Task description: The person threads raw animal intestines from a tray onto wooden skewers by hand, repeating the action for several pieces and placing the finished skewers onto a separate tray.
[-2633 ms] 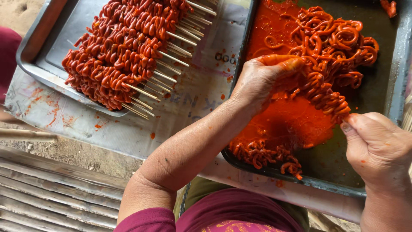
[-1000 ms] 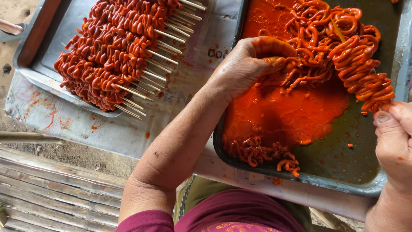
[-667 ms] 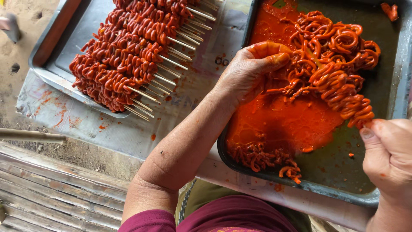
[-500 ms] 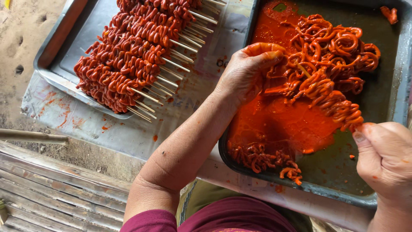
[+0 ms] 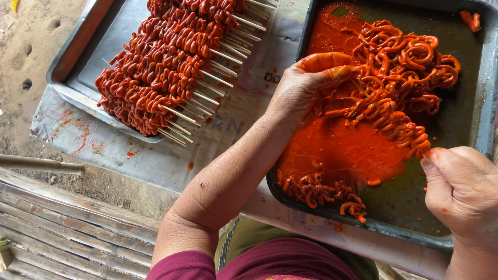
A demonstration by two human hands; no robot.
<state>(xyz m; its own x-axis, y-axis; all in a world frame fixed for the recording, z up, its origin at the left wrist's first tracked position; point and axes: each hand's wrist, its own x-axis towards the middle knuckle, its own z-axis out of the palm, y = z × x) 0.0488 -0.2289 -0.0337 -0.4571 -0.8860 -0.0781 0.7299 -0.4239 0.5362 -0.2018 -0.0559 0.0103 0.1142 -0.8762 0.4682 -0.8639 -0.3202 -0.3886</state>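
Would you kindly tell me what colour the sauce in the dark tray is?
The sauce is bright orange-red, seen best in the head view.

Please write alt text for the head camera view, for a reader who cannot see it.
The left hand threads red curly marinated strips onto a thin wooden skewer whose end the right hand grips, above a dark metal tray of orange sauce. A grey metal tray of finished skewers lies alongside.

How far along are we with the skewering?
Done: a pile of loaded skewers fills the grey tray. In hand: the right hand holds a part-threaded skewer by its end while the left hand feeds coils on. Left: loose red coils and a small clump in the dark tray.
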